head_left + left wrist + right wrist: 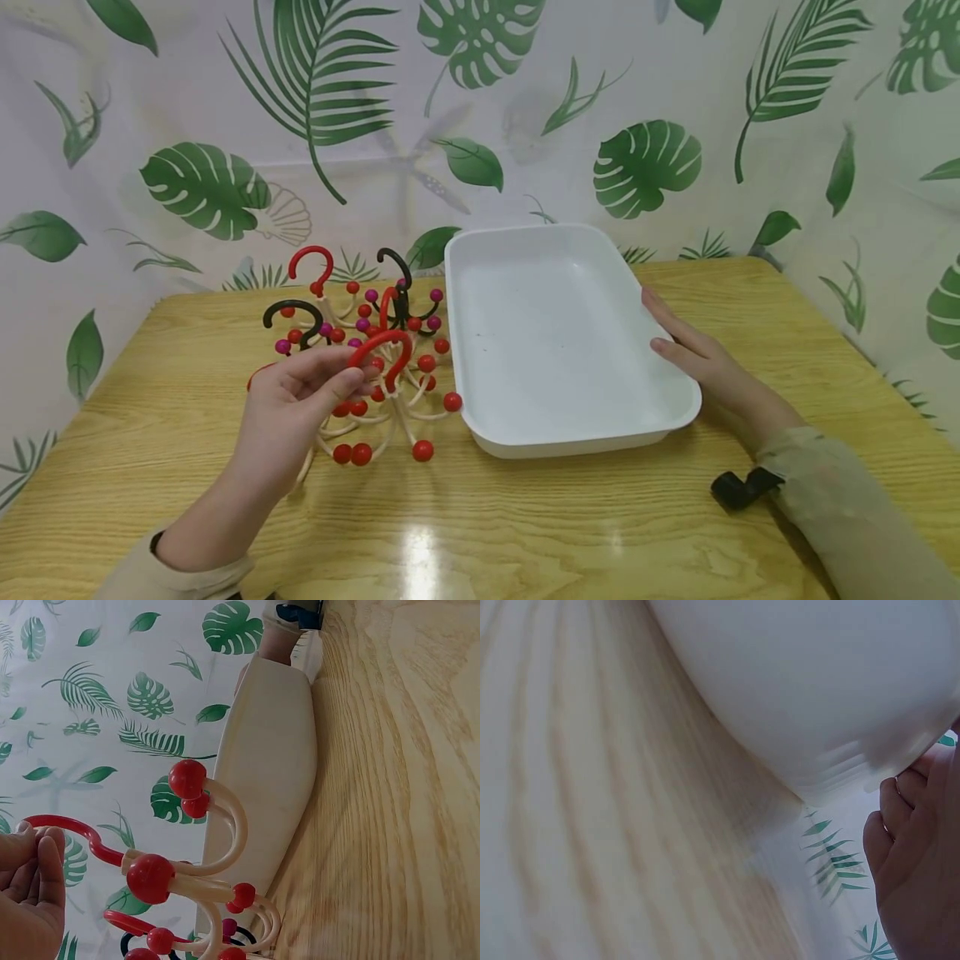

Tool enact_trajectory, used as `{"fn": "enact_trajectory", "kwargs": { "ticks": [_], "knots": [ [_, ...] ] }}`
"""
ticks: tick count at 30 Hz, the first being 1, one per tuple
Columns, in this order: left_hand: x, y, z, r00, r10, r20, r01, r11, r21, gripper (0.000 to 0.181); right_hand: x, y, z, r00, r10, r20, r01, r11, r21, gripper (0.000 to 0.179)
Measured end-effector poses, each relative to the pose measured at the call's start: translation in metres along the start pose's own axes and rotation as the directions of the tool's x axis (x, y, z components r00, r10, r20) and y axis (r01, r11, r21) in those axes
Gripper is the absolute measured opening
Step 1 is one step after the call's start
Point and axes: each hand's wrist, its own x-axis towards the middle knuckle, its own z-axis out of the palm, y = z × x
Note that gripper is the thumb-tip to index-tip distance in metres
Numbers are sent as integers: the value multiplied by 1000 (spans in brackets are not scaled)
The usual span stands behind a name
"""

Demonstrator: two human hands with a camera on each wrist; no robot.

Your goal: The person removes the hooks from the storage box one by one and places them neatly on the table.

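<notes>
My left hand (292, 408) pinches the red top hook of a cream multi-arm hanger (396, 392) between thumb and fingers. Red balls tip its curved arms, also seen in the left wrist view (202, 883). Around and behind it stand several similar hangers, among them one with a red hook (311, 254) and one with a black hook (292, 307). Right of them is a white rectangular tray (555, 358) with nothing in it. My right hand (701, 358) holds the tray's right rim, thumb over the edge; its fingers show against the outer wall in the right wrist view.
The wooden table (540, 525) runs up to a wall covering (525, 125) printed with green leaves at the back and sides. A black object (738, 490) sits at the right sleeve's cuff. The hangers crowd close to the tray's left side.
</notes>
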Motion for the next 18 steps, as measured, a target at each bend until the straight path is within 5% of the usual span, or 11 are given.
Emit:
{"fn": "enact_trajectory", "kwargs": {
  "ticks": [18],
  "knots": [
    [-2,-6,2,998,-63,3,63,998,31,28,1,2,-1,1000,10,-1,-10,1000,-4,59]
  ]
}}
